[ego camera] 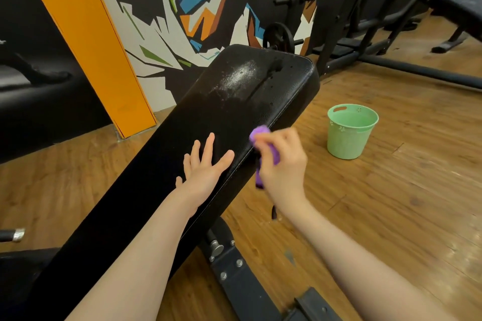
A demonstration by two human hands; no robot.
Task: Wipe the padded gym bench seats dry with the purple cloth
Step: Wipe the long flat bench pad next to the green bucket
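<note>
Wooden gym floor surrounds the black padded bench [208,122]; left hand [206,167] rests flat, fingers spread wide, right hand [281,161] fingers gripping purple cloth [260,133] at its edge. Bunched cloth may miss the wet patch [240,78] above.

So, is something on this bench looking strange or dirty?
Yes. The upper part of the black bench pad carries a whitish wet patch with scattered droplets, not wiped yet. The purple cloth is at the pad's right edge, lower down.
</note>
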